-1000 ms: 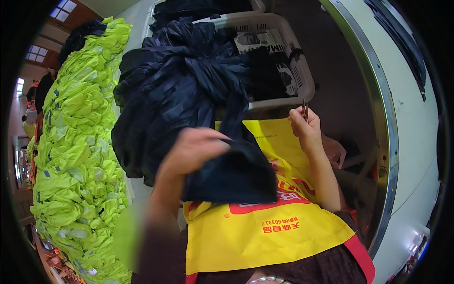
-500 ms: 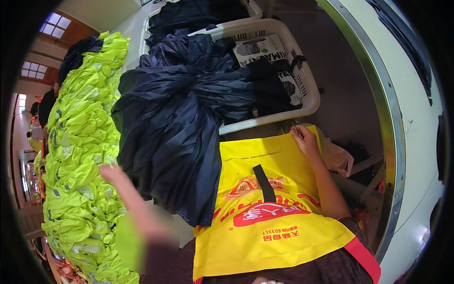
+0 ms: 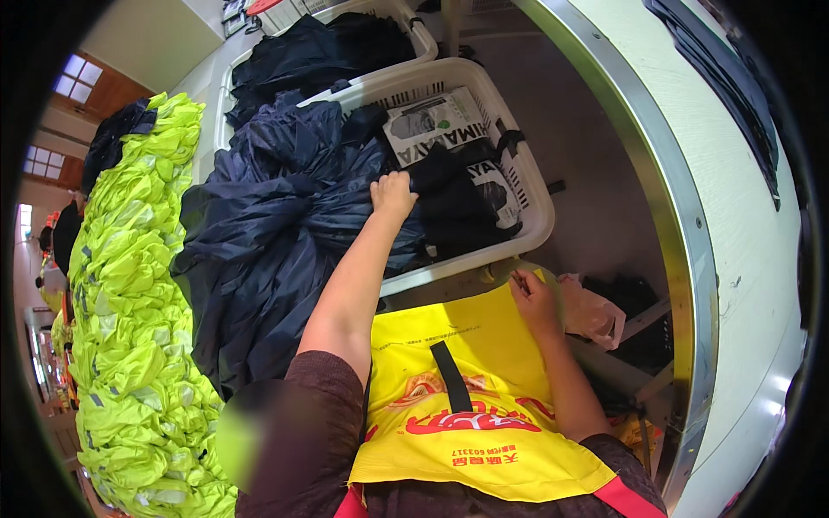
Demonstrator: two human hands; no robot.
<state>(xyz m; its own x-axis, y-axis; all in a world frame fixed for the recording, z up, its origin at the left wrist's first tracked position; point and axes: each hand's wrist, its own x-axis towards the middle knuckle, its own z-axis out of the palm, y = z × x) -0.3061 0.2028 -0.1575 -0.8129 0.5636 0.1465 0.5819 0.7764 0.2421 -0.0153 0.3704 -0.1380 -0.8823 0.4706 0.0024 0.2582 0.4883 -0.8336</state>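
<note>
My left hand (image 3: pixel 395 194) reaches across to the white basket, its fingers curled closed on a dark navy garment (image 3: pixel 324 186). That garment is part of a gathered heap of thin, shiny fabric that spills over the basket's left side. Below the basket's near right corner is my right hand (image 3: pixel 536 302), closed with its fingertips pinched together by the top edge of the yellow apron (image 3: pixel 501 337). Whatever lies between those fingers is too small to make out. Folded black cloth (image 3: pixel 462 198) lies just right of my left hand.
The white basket (image 3: pixel 542 216) also holds printed plastic packaging (image 3: pixel 436 121). Behind it stands another basket (image 3: pixel 423 39) of dark fabric. Fluorescent yellow garments (image 3: pixel 129 293) are piled along the left. A metal-edged white table (image 3: pixel 682 216) curves down the right, with a pinkish plastic bag (image 3: pixel 591 315) beneath.
My left hand has swung from the fluorescent pile rightward to the navy fabric in the basket. My right hand stays near the apron's edge. The view has shifted slightly.
</note>
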